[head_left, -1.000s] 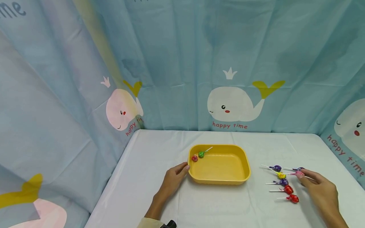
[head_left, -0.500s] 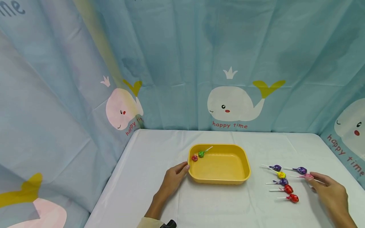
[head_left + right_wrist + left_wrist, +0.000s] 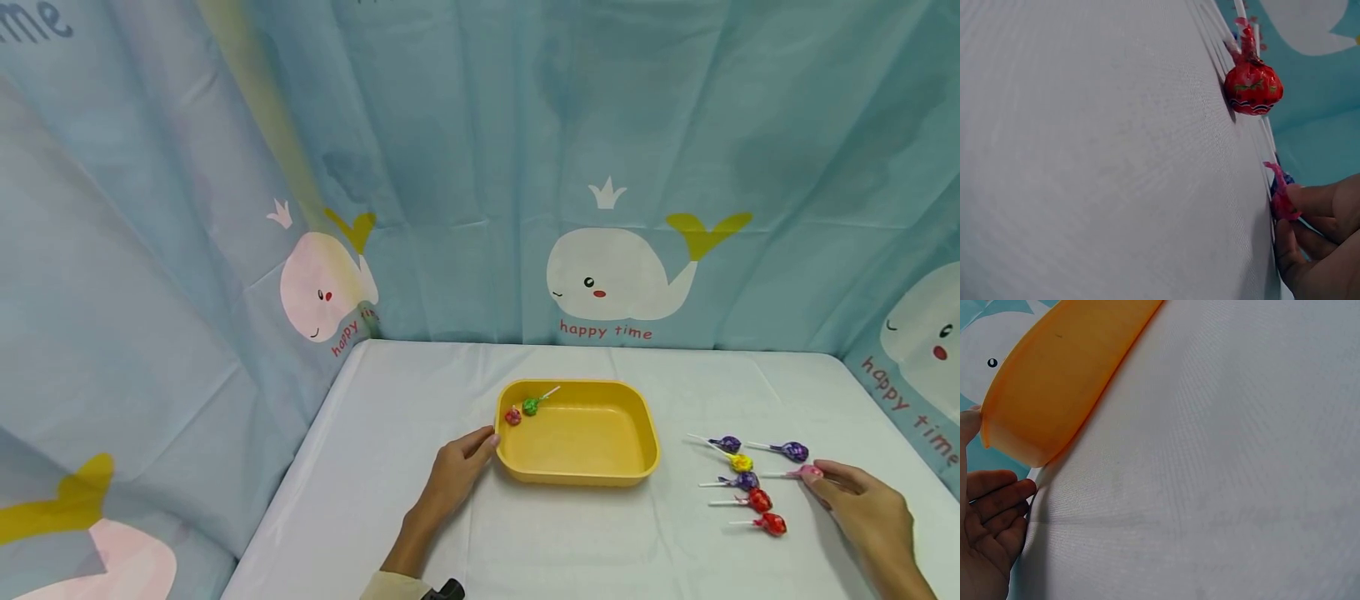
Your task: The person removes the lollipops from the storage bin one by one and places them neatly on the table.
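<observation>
My right hand point(image 3: 870, 508) pinches a pink-wrapped lollipop point(image 3: 808, 472) by its candy end, its white stick pointing left. In the right wrist view, thumb and fingers close around the pink wrapper point(image 3: 1284, 203), close over the white cloth. My left hand point(image 3: 453, 475) touches the left end of a yellow tray point(image 3: 577, 481); the left wrist view has one digit at the tray's rim point(image 3: 986, 428) and the other fingers loosely bent below. Inside the tray's left part lie a green lollipop point(image 3: 530, 407) and a pinkish-red lollipop point(image 3: 513, 416).
Left of my right hand lie several lollipops: purple point(image 3: 795, 452), yellow point(image 3: 741, 462) and red point(image 3: 771, 523) ones among them, sticks pointing left. A white cloth point(image 3: 585, 542) covers the table. Blue curtains point(image 3: 465, 167) with printed whales hang behind and at the sides.
My right hand has moved right with the pink lollipop, then slightly down toward the row, uncovering the purple lollipop at the upper right. My left hand and the tray have stayed in place.
</observation>
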A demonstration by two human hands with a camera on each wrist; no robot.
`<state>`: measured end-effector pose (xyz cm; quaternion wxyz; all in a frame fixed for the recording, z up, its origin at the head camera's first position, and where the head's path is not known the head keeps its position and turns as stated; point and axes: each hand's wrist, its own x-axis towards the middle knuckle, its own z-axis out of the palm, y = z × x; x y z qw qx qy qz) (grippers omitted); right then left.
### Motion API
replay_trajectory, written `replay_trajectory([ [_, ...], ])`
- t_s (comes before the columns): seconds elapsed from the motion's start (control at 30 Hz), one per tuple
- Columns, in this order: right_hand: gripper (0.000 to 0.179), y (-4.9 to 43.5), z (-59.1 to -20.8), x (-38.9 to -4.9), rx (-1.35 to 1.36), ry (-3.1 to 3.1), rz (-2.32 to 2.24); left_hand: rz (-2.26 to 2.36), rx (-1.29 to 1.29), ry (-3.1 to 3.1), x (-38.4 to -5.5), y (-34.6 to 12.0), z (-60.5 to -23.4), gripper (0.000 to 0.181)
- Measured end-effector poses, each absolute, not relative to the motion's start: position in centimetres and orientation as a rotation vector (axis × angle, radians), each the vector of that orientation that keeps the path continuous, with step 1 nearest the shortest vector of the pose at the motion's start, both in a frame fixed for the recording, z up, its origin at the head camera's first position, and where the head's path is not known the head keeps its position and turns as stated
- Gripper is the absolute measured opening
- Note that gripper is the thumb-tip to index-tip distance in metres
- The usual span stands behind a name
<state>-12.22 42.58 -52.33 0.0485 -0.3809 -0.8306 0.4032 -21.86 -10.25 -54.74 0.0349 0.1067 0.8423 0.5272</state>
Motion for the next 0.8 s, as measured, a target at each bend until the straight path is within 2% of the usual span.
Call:
replay_trajectory([
  [0.17,0.051,42.59,-52.45,-12.20,-1.155,-2.522,1.212,1.623,0.335,2.596,-21.81,-10.28,-54.71,0.065],
  [0.47,0.059,42.73,-52.75,-12.29,-1.164,-2.506,1.243,1.614,0.332,2.601,-21.87,-10.28,-54.76,0.062],
  [0.8,0.055,42.49,-51.82,-11.94,-1.158,-2.488,1.186,1.610,0.322,2.604,-21.84,-10.25,-54.72,0.058],
])
